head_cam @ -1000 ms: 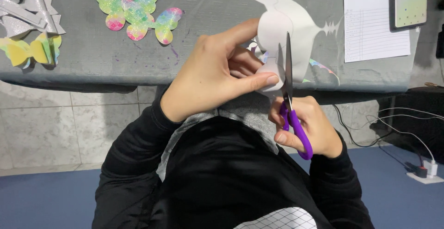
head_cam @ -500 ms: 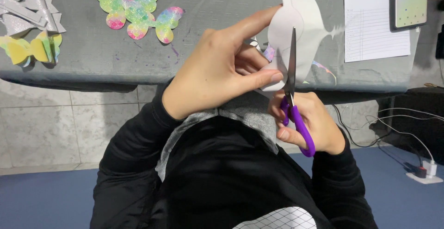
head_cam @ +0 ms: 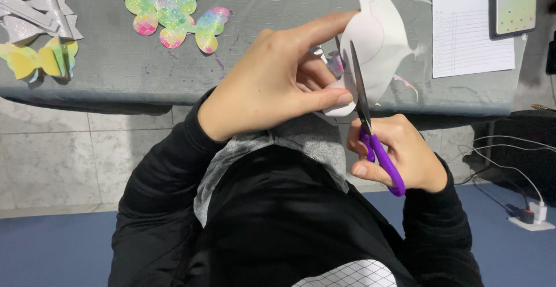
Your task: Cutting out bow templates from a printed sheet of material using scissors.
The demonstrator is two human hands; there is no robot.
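1. Left hand thumb and fingers pinch the white paper cutout, held over the grey table edge.
2. Right hand fingers curl through the purple scissors handles, blades nearly shut on the cutout.
3. Cutout: white, wavy-edged, pencil outline.
4. Since half a second ago, the cutout has turned slightly and the blades sit further in.
5. Rainbow butterflies lie at the far left.

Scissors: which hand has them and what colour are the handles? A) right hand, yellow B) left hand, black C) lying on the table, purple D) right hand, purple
D: the right hand has its fingers through the purple handles of the scissors, blades up against the white sheet that the left hand pinches above the grey table.
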